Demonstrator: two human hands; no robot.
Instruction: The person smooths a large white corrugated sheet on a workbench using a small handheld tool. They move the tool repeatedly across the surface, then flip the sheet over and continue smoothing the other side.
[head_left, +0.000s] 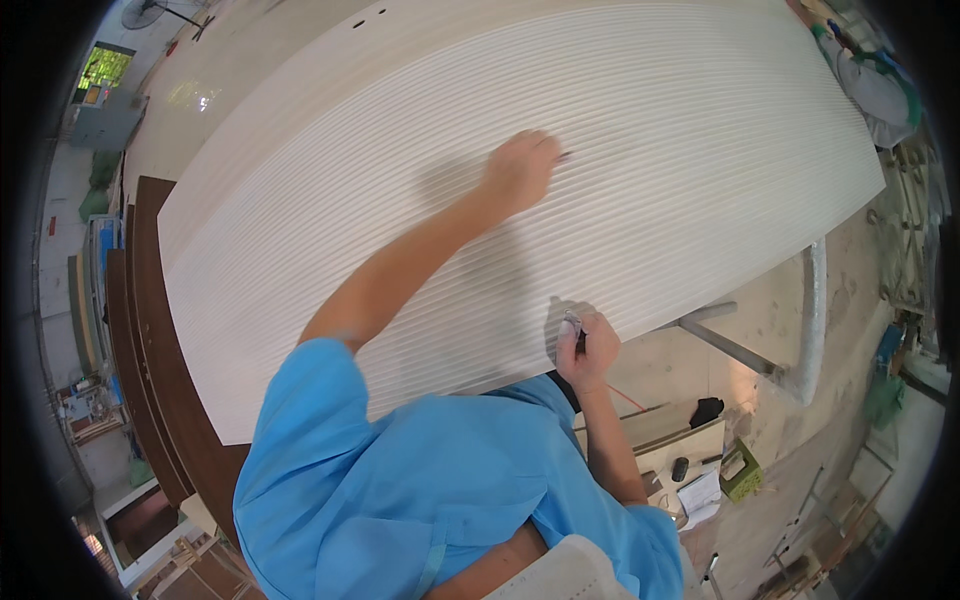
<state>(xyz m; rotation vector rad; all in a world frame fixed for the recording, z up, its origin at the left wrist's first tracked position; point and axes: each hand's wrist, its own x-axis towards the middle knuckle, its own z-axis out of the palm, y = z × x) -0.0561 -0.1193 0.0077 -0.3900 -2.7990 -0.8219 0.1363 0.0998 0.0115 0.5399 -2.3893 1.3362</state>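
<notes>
Dark brown boards (150, 360) are stacked at the far left, under the edge of a big white ribbed panel (640, 110) that fills most of the view and lies flat on a metal frame (745, 350).

Left hand (520, 168) reaches far out over the middle of the panel, fingers curled shut on a thin dark pen-like tool (563, 156). Only its tip shows past the knuckles, touching or just above a groove; can't tell which.

Right hand (588, 350) sits at the panel's near edge, closed in a fist around a small dark tool (575, 330) with a pale tip. Can't tell exactly what it is. It is pressed at or just beside the edge.

Judgement for doing this well: keep the far tip tracking one groove, not hopping ridges, and use the near hand as an anchor on the edge, since the long reach makes the left arm shaky. Lean the body, don't stretch the wrist.

At right, a green box (741, 470) and papers (700, 495) lie on a low bench, well apart from the hands.
</notes>
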